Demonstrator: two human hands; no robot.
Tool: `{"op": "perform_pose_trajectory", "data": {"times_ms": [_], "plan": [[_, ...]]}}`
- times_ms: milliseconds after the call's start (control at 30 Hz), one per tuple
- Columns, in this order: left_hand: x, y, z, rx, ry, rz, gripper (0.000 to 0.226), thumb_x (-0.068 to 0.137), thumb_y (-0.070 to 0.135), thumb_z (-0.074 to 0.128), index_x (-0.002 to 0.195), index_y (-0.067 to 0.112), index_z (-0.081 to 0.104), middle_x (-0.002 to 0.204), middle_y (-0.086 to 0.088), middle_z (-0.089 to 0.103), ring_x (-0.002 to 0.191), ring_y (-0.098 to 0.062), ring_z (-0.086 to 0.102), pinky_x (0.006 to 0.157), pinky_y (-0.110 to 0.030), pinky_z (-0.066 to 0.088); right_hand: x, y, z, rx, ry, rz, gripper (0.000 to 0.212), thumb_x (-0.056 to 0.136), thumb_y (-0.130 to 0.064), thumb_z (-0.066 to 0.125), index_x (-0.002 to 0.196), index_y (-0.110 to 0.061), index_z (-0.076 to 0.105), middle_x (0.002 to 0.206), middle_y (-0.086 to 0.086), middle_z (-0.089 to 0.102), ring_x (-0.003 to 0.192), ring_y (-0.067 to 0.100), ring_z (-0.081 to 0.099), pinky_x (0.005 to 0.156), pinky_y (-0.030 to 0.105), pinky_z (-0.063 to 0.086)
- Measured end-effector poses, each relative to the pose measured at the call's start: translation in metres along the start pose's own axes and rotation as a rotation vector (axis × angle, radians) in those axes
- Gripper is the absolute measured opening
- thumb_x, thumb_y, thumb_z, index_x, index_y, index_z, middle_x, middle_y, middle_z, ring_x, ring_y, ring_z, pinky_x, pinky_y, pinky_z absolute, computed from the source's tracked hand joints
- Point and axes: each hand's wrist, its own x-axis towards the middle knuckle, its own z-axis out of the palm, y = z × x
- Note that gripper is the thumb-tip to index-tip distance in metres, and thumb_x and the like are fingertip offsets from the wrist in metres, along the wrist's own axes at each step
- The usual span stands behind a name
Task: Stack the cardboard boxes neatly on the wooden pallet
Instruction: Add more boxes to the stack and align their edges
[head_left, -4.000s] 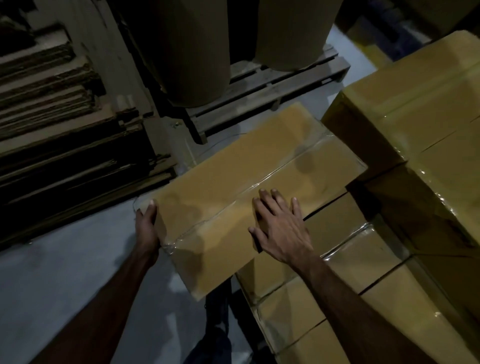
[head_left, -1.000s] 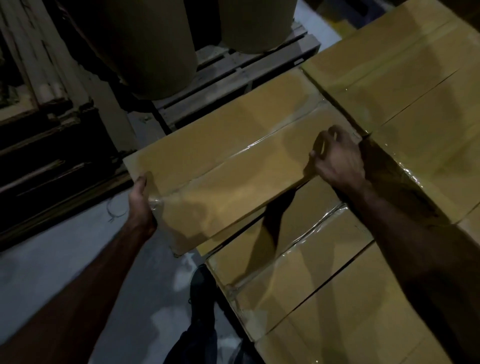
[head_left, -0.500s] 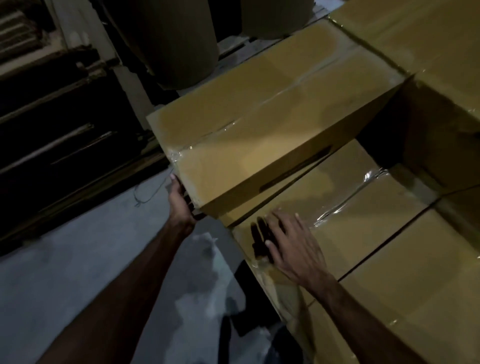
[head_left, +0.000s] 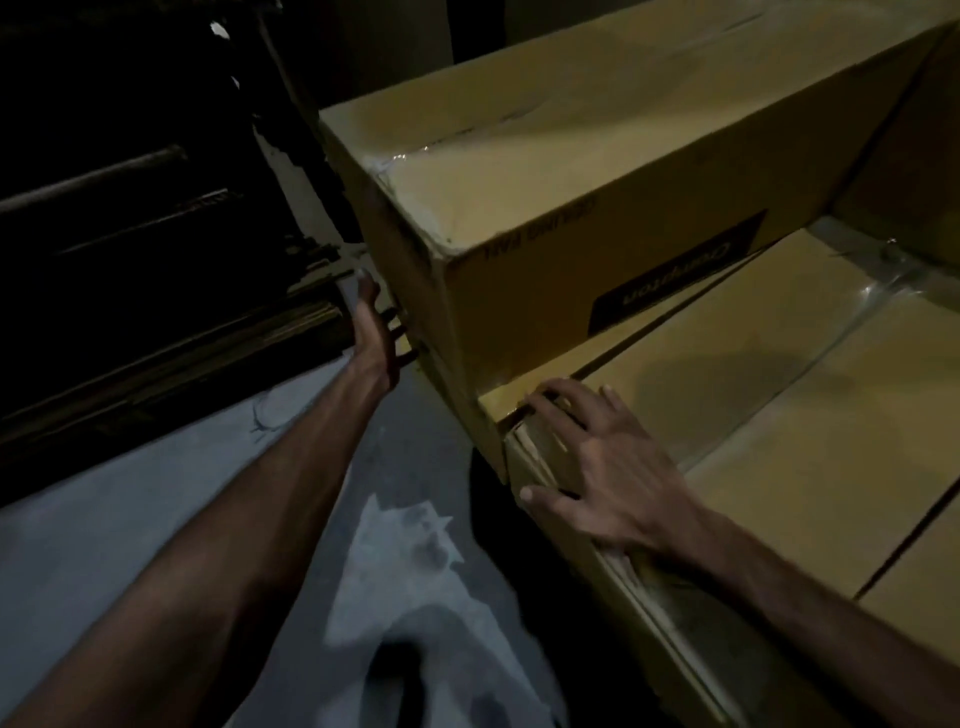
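Box (head_left: 597, 171) looks stiff, bulky, tape-slick; best held at its end faces. Left hand (head_left: 375, 332) flat against the near end; right hand (head_left: 587, 467) spread on the lower box (head_left: 753, 415).

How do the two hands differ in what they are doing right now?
The left hand reaches out to the end face of the upper box, fingers straight against it; the right hand lies nearer the camera, spread over the front corner of the lower box. The left touches a side wall, the right a top edge. Both are open and grip nothing.
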Motion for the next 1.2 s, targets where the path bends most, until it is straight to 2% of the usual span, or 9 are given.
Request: {"op": "perform_pose_trajectory", "data": {"times_ms": [100, 200, 267, 333, 567, 700, 967, 1067, 1200], "plan": [[0.000, 0.003, 0.001, 0.015, -0.060, 0.083, 0.070, 0.103, 0.074, 0.034, 0.153, 0.028, 0.047, 0.118, 0.001, 0.061, 0.121, -0.027, 0.060, 0.103, -0.050, 0.051, -0.003, 0.001, 0.004, -0.025, 0.006, 0.043, 0.100, 0.088, -0.086, 0.031, 0.167, -0.028, 0.010, 0.171, -0.002, 0.007, 0.159, 0.018, 0.009, 0.131, 0.049, 0.002], [-0.003, -0.006, 0.000, 0.023, -0.150, 0.175, 0.054, 0.110, 0.060, 0.027, 0.144, 0.024, 0.049, 0.105, 0.008, 0.061, 0.094, -0.009, 0.063, 0.073, -0.031, 0.053, -0.010, -0.001, 0.008, -0.064, 0.012, 0.106, 0.103, 0.086, -0.091, 0.020, 0.167, -0.028, 0.010, 0.172, -0.003, 0.005, 0.157, 0.019, 0.016, 0.132, 0.050, 0.005], [-0.004, -0.016, -0.007, 0.016, -0.173, 0.175, 0.046, 0.113, 0.051, 0.031, 0.136, 0.021, 0.056, 0.103, 0.008, 0.062, 0.087, -0.006, 0.061, 0.068, -0.029, 0.051, -0.013, -0.002, 0.009, -0.106, -0.006, 0.130, 0.105, 0.086, -0.094, 0.019, 0.167, -0.029, 0.011, 0.173, -0.002, 0.005, 0.155, 0.023, 0.023, 0.130, 0.048, 0.004], [0.000, -0.024, -0.017, 0.028, -0.177, 0.162, 0.037, 0.112, 0.046, 0.039, 0.125, 0.021, 0.063, 0.102, 0.008, 0.065, 0.089, -0.009, 0.061, 0.071, -0.031, 0.051, -0.014, -0.006, 0.003, -0.157, -0.034, 0.141, 0.103, 0.088, -0.094, 0.021, 0.168, -0.030, 0.009, 0.173, -0.001, 0.004, 0.155, 0.027, 0.025, 0.126, 0.045, 0.002], [0.020, -0.022, -0.037, 0.069, -0.203, 0.233, 0.048, 0.108, 0.054, 0.045, 0.153, 0.036, 0.045, 0.139, 0.009, 0.054, 0.128, -0.018, 0.050, 0.106, -0.045, 0.041, -0.017, -0.021, -0.007, -0.155, -0.093, 0.200, 0.101, 0.086, -0.091, 0.021, 0.167, -0.033, 0.008, 0.173, 0.000, 0.002, 0.154, 0.026, 0.025, 0.129, 0.049, 0.009], [0.022, -0.022, -0.033, 0.106, -0.251, 0.221, 0.032, 0.109, 0.048, 0.047, 0.141, 0.048, 0.049, 0.128, 0.019, 0.062, 0.116, -0.010, 0.057, 0.097, -0.045, 0.044, -0.019, -0.026, -0.009, -0.147, -0.105, 0.228, 0.097, 0.089, -0.087, 0.031, 0.167, -0.033, 0.011, 0.172, 0.001, 0.005, 0.151, 0.029, 0.028, 0.127, 0.054, 0.021], [0.017, -0.031, -0.031, 0.090, -0.248, 0.203, 0.036, 0.105, 0.025, 0.056, 0.140, 0.034, 0.056, 0.126, 0.010, 0.064, 0.108, -0.008, 0.059, 0.084, -0.035, 0.047, -0.019, -0.024, -0.003, -0.152, -0.063, 0.250, 0.092, 0.091, -0.088, 0.032, 0.164, -0.033, 0.017, 0.171, 0.005, 0.012, 0.145, 0.032, 0.039, 0.118, 0.051, 0.041], [0.018, -0.033, -0.033, 0.087, -0.237, 0.214, 0.046, 0.104, 0.026, 0.058, 0.149, 0.030, 0.054, 0.139, 0.005, 0.063, 0.119, -0.016, 0.059, 0.095, -0.042, 0.049, -0.019, -0.025, 0.001, -0.135, -0.044, 0.247, 0.090, 0.093, -0.085, 0.033, 0.165, -0.033, 0.016, 0.172, 0.004, 0.009, 0.148, 0.032, 0.035, 0.121, 0.052, 0.037], [0.013, -0.032, -0.032, 0.073, -0.234, 0.215, 0.047, 0.104, 0.024, 0.057, 0.150, 0.029, 0.053, 0.135, 0.004, 0.064, 0.110, -0.007, 0.059, 0.085, -0.036, 0.047, -0.019, -0.025, 0.003, -0.107, -0.024, 0.241, 0.088, 0.095, -0.083, 0.035, 0.165, -0.032, 0.016, 0.171, 0.002, 0.008, 0.150, 0.029, 0.032, 0.122, 0.052, 0.037]]}}
